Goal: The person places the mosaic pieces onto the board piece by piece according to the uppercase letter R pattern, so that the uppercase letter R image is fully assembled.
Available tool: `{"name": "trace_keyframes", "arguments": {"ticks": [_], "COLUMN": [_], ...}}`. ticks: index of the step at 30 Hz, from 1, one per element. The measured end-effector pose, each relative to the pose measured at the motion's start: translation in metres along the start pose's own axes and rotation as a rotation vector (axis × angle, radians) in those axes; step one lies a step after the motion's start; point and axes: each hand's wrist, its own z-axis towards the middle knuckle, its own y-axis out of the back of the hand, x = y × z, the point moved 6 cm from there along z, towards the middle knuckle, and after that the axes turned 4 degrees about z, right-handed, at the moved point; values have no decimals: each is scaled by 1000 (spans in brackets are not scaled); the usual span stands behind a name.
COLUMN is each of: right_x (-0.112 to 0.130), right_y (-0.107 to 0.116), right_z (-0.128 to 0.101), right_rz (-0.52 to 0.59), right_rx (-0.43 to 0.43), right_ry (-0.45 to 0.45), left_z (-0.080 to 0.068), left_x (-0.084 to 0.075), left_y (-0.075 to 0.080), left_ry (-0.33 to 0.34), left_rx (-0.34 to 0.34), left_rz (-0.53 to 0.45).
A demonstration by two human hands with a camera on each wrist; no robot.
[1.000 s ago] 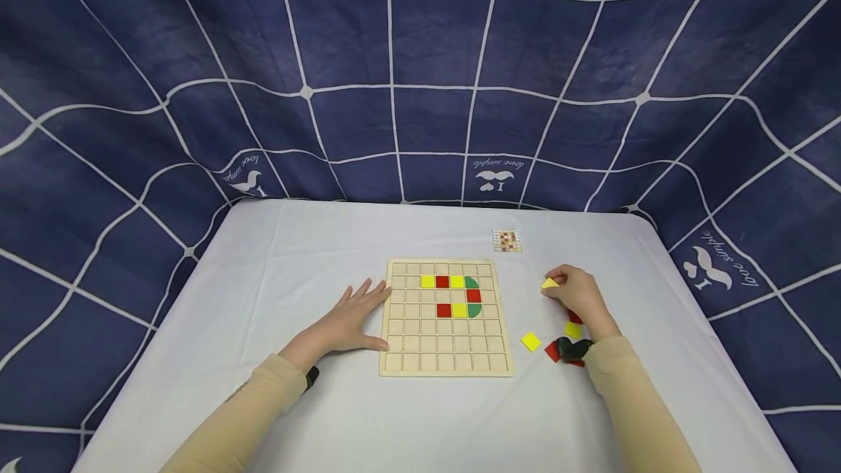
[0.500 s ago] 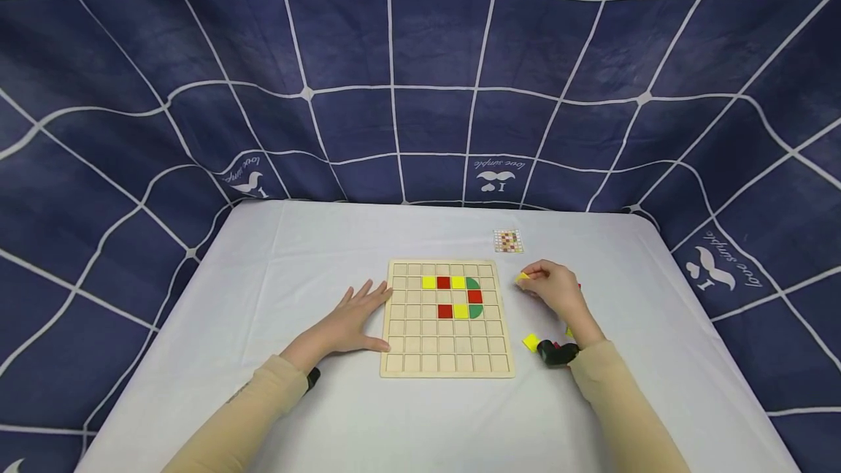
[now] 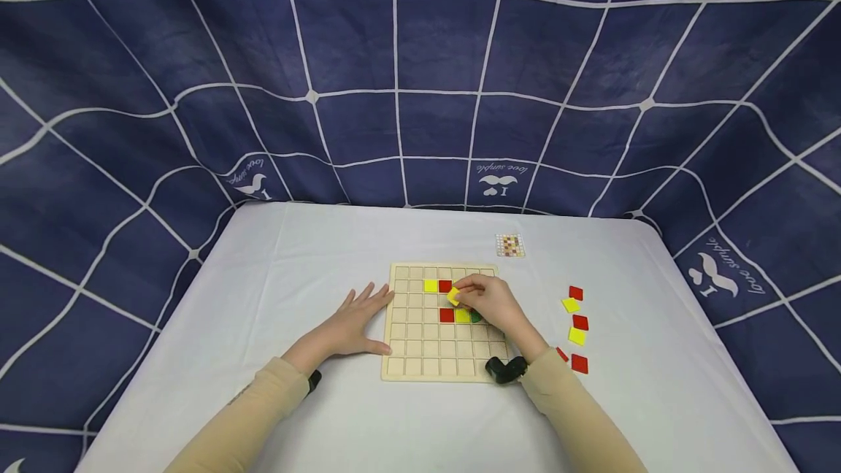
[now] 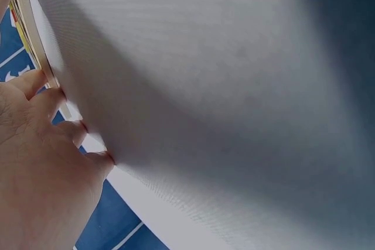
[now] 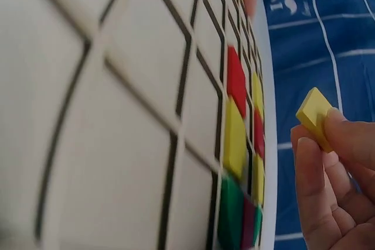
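A wooden grid board (image 3: 420, 360) lies on the white table, with yellow, red and green tiles set in its upper middle cells. My right hand (image 3: 482, 301) hovers over those tiles and pinches a small yellow square tile (image 3: 453, 295) between thumb and fingers; the right wrist view shows that yellow tile (image 5: 315, 115) held above the board (image 5: 117, 103). My left hand (image 3: 351, 320) lies flat on the table with straight fingers, its fingertips touching the board's left edge (image 4: 35, 57).
Loose red and yellow tiles (image 3: 575, 325) lie in a column to the right of the board. A small pattern card (image 3: 509, 245) sits behind the board. A dark blue cloth with white lines hangs around the table.
My right hand carried the yellow tile leftward from the loose pile to above the board's filled cells. The left hand stayed put.
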Motion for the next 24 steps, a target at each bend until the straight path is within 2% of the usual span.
{"name": "trace_keyframes", "arguments": {"ticks": [10, 18, 24], "right_x": [18, 23, 26], "right_y": [-36, -46, -50], "right_z": [-1, -3, -6], "right_rz": [-111, -241, -279], "right_rx": [62, 88, 92], "right_ry": [126, 159, 198], "left_z": [1, -1, -1], "left_x": [-3, -3, -3], "left_y": [0, 1, 1], "left_ry": [-12, -9, -2], "left_rx": [3, 1, 2], "left_rz": [6, -4, -2]}}
